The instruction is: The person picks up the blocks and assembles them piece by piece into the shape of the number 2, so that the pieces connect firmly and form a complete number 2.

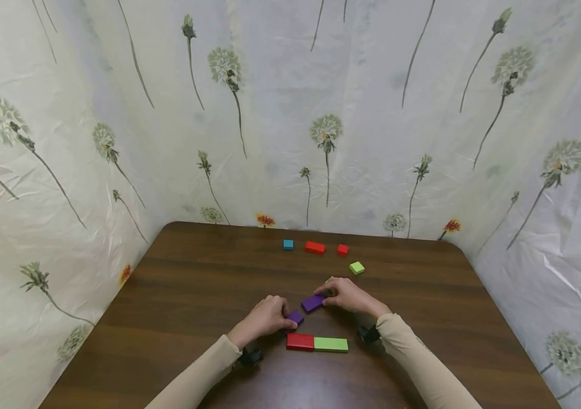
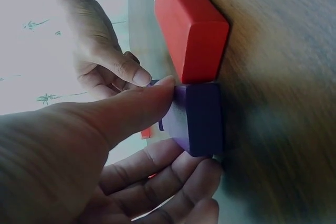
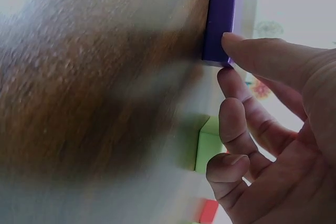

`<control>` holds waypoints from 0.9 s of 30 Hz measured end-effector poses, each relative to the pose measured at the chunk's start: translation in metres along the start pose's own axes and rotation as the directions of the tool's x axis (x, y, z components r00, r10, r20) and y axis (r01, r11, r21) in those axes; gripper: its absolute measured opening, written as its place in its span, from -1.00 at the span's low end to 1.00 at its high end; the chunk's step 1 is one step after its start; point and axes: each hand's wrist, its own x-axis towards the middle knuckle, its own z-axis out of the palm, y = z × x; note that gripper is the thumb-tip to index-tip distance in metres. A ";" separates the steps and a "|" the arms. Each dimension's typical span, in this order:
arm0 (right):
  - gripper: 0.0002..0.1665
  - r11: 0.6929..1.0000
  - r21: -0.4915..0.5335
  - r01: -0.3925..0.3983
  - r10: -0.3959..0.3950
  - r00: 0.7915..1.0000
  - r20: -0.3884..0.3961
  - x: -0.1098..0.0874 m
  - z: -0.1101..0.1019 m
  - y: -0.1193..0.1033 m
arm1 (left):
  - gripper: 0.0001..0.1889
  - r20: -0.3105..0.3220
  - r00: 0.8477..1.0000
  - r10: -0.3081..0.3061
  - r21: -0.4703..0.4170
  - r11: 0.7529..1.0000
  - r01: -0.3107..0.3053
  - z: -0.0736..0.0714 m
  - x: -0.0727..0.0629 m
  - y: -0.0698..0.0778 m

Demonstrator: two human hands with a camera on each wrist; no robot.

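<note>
The left hand (image 1: 268, 314) is pinching the near purple block (image 1: 297, 317) just off the red block (image 1: 300, 342), toward its twelve o'clock. The right hand (image 1: 350, 294) is gripping the two o'clock end of the far purple block (image 1: 312, 304), which is sitting at one o'clock from the near one. A long green block (image 1: 331, 345) is touching the red one at three o'clock. Good handling is probably calling for light pinches, low over the counter (image 1: 167, 341), with fingertips clear of the facing ends.
</note>
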 end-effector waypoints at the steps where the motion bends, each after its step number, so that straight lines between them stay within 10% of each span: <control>1: -0.68 1.000 -0.003 0.004 -0.004 1.000 0.000 0.000 0.000 0.000 | -0.70 -0.002 1.000 0.002 0.002 1.000 -0.002 0.000 0.000 0.000; 27: -0.67 0.999 0.015 0.035 -0.036 0.999 0.028 0.003 0.008 -0.011 | -0.72 0.008 1.000 -0.008 0.001 1.000 0.008 0.001 0.000 0.000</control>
